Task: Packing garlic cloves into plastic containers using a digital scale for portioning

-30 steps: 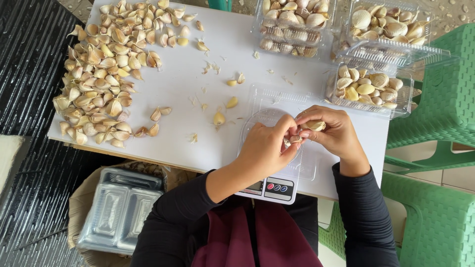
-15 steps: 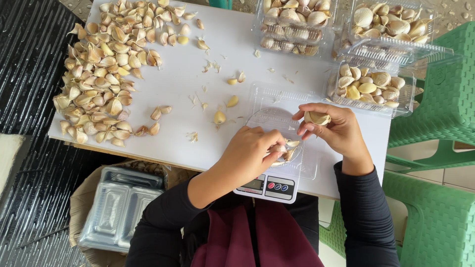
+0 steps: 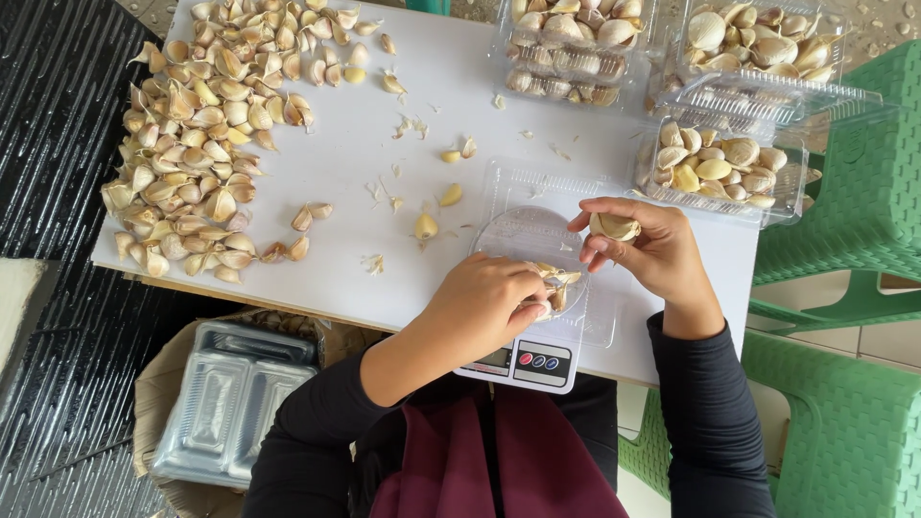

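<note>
My right hand grips a garlic clove above the right side of a clear plastic tray that sits on a small white kitchen scale. My left hand pinches dry garlic skin over the tray's near edge. The two hands are a little apart. A big heap of unpeeled garlic cloves covers the left part of the white table. A few loose cloves lie between the heap and the tray.
Three clear plastic boxes of garlic stand at the far right of the table, one with its lid open. A stack of clear trays rests in a sack on the floor at lower left. Green plastic chairs stand to the right.
My hands, joined around the clove a second ago, have pulled apart. The left hand has drawn down and left with the peeled skin; the right keeps the clove.
</note>
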